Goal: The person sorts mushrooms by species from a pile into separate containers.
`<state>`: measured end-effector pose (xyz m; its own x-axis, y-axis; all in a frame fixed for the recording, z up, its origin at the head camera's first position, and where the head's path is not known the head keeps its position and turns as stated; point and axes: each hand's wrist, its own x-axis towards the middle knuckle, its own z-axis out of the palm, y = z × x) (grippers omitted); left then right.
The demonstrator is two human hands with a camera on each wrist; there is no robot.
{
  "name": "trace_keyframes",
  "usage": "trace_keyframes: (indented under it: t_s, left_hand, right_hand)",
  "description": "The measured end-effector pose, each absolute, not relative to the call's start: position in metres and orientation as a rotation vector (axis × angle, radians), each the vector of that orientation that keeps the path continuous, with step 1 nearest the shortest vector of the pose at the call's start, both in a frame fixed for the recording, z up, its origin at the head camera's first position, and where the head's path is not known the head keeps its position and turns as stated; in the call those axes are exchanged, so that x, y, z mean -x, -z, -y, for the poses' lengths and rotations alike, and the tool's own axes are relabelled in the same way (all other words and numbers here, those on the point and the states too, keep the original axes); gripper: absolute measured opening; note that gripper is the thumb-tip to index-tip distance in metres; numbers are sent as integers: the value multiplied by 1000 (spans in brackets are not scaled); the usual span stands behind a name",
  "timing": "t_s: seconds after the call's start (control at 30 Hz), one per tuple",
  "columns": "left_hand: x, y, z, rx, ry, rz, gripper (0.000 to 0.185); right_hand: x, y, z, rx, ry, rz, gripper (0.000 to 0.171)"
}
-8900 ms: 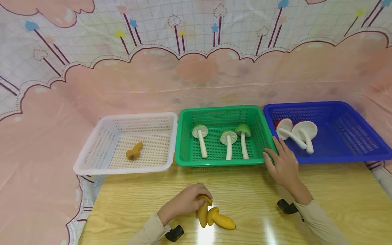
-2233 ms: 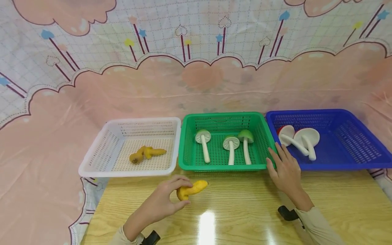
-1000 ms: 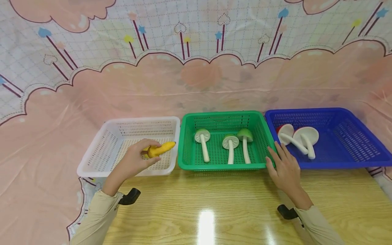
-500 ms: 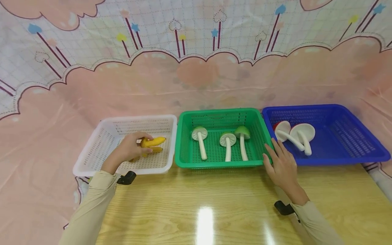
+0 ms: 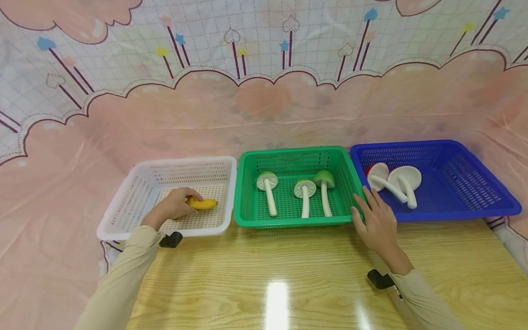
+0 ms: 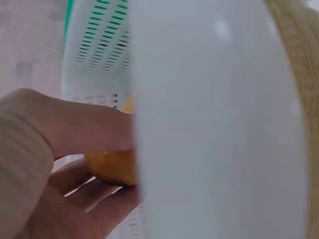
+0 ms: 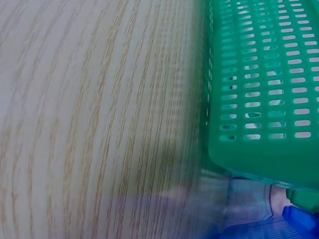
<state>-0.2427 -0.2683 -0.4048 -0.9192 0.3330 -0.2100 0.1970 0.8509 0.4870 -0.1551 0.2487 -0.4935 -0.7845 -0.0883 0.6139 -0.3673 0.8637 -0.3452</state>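
Observation:
My left hand (image 5: 176,206) is down inside the white basket (image 5: 123,215), and its fingers (image 6: 75,132) curl round a yellow toy mushroom (image 5: 203,204) lying low over the basket floor. The left wrist view shows the yellow piece (image 6: 112,167) between thumb and fingers, behind the white rim (image 6: 214,124). Other yellow pieces in that basket are hidden by the hand. My right hand (image 5: 373,220) rests with straight fingers against the front right corner of the green basket (image 5: 288,222).
Three green-capped toy mushrooms (image 5: 305,192) lie in the green basket (image 7: 259,99). Two red-capped ones (image 5: 396,181) lie in the blue basket (image 5: 453,213) on the right. The wooden table (image 5: 288,275) runs in front of the baskets, and a pink cloth backdrop hangs behind.
My left hand carried the last yellow piece from the table up over the white basket and lowered it to the basket floor. The right hand stayed at the green basket.

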Motion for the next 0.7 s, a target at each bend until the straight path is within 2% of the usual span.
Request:
trace_keyframes:
  t_s: [0.33, 0.7]
  left_hand:
    - [239, 423, 272, -351, -640, -2741, 39]
    - [234, 434, 272, -424, -644, -2753, 28]
  right_hand:
    - [156, 493, -245, -347, -608, 2416, 39]
    - [155, 494, -246, -342, -604, 2419, 39]
